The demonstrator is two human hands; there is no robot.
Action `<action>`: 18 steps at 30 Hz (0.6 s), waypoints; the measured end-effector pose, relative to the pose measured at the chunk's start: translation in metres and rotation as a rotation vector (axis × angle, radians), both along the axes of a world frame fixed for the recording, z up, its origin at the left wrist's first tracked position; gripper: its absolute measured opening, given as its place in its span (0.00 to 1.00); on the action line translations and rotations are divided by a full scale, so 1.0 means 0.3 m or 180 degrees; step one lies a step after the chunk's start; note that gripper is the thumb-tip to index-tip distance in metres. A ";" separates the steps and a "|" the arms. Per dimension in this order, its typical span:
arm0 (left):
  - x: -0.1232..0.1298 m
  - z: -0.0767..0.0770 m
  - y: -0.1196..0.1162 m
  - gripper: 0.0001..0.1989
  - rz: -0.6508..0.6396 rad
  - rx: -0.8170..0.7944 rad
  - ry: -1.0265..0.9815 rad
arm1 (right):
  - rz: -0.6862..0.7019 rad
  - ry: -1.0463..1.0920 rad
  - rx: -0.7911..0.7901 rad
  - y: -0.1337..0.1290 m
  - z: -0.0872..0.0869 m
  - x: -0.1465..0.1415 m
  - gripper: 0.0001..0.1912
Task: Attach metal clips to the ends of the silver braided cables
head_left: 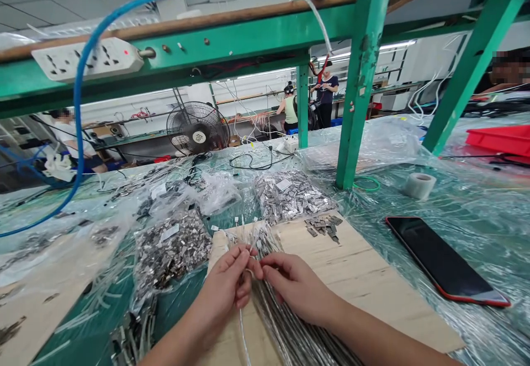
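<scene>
In the head view my left hand (232, 277) is closed in a pinch on a thin cable (243, 335), whose length hangs below the palm. My right hand (296, 286) meets it with thumb and forefinger pressed together; anything between those fingertips is too small to make out. Under both hands a thick bundle of grey cables (285, 327) lies on a pale wooden board (364, 283), with small white connector ends at its far side. Several flat metal pieces (325, 227) are scattered on the board, beyond my right hand.
Two bags of small metal parts, one left (169, 253) and one behind (285, 195), flank the board. To the right lie a phone (445, 258), a tape roll (420, 186) and a red tray (501, 141). A green post (360, 95) rises behind; a blue hose (78, 106) hangs left.
</scene>
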State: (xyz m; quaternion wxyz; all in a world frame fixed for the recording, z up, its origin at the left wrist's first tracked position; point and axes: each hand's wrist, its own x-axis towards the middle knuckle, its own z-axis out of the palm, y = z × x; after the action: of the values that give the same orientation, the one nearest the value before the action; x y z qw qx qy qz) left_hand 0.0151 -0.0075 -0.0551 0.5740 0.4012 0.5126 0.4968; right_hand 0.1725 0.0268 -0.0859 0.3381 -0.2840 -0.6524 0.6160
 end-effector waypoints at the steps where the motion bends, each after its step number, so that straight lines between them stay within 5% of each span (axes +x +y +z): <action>1: 0.007 0.007 -0.002 0.16 -0.0106 0.0008 0.0047 | 0.0087 0.0040 0.0089 -0.003 0.003 0.000 0.11; 6: 0.022 0.031 -0.004 0.13 -0.0112 0.0192 0.0499 | -0.0309 0.0284 -0.0362 0.000 0.011 0.003 0.09; 12: 0.024 0.012 -0.035 0.07 0.0220 0.1275 0.2419 | -0.0631 0.1084 -0.0873 0.021 0.023 0.009 0.15; 18: 0.021 -0.023 -0.060 0.11 0.0017 0.1162 0.2657 | -0.0568 0.0994 -0.0813 0.017 0.028 0.011 0.12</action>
State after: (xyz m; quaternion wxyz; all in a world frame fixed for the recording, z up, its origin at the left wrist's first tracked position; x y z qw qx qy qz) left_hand 0.0214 -0.0253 -0.0621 0.2369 0.6604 0.6051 0.3763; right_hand 0.1758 0.0320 -0.0774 0.4495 -0.2824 -0.4811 0.6977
